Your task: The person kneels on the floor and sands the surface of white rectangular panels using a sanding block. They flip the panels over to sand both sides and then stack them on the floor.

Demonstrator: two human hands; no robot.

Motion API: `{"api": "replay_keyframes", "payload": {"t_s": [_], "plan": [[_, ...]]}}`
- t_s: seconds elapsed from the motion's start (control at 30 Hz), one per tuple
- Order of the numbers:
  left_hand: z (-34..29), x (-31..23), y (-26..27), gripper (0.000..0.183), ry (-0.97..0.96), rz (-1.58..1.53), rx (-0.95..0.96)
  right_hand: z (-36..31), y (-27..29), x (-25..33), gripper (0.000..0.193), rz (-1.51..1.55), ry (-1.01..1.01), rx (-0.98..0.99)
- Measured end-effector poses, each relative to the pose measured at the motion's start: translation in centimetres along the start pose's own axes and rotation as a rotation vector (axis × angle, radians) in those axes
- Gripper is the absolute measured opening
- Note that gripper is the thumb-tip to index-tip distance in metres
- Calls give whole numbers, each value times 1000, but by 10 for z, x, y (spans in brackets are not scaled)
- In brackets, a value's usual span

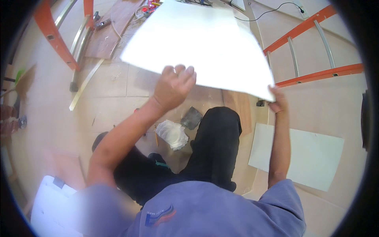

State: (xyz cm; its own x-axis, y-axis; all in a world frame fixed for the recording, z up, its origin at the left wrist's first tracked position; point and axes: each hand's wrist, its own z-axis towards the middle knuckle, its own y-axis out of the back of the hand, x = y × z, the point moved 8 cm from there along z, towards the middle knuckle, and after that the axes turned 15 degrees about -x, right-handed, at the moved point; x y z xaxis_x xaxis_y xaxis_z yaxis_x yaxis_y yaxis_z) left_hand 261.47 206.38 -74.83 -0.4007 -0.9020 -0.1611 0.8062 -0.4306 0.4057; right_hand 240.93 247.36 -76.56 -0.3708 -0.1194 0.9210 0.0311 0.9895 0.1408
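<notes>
A large white sheet (201,43), stiff and overexposed, is held up in front of me, tilted, with its near edge toward my body. My left hand (175,85) has its fingers curled at the near edge, closed on the sheet. The right lower corner is pinched by my right hand (278,100), its fingers partly hidden behind the sheet. Below, between my legs, a crumpled white cloth or wrapping (172,134) lies on the floor beside a dark grey square piece (192,117).
Orange ladders stand at the upper left (55,35) and right (316,75). A second white sheet (312,158) lies at the right. Brown boards (104,37), a pale strip (87,85) and a cluster of small tools (144,12) are at the far left. A black cable (272,14) runs to a wall socket.
</notes>
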Motion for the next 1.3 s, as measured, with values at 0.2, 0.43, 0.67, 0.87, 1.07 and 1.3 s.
{"api": "replay_keyframes", "payload": {"t_s": [0.2,0.43,0.67,0.87,1.07,1.3], "plan": [[-172,-69,-110,16,-48,-188,605,46,53,-198,49,-187,-372,65],[-246,-124,-179,55,285,-308,693,135,192,-258,46,-1394,67,-458],[-289,-26,-168,100,636,86,1046,150,-188,-216,71,-1185,1060,-69],[-281,-35,-189,106,647,68,1091,254,-319,-225,86,-1354,825,-215],[-277,-34,-197,106,673,87,1162,142,-448,-254,71,-1189,1253,165],[-282,-33,-189,108,675,68,1134,192,-357,-251,68,-1023,1272,219]]}}
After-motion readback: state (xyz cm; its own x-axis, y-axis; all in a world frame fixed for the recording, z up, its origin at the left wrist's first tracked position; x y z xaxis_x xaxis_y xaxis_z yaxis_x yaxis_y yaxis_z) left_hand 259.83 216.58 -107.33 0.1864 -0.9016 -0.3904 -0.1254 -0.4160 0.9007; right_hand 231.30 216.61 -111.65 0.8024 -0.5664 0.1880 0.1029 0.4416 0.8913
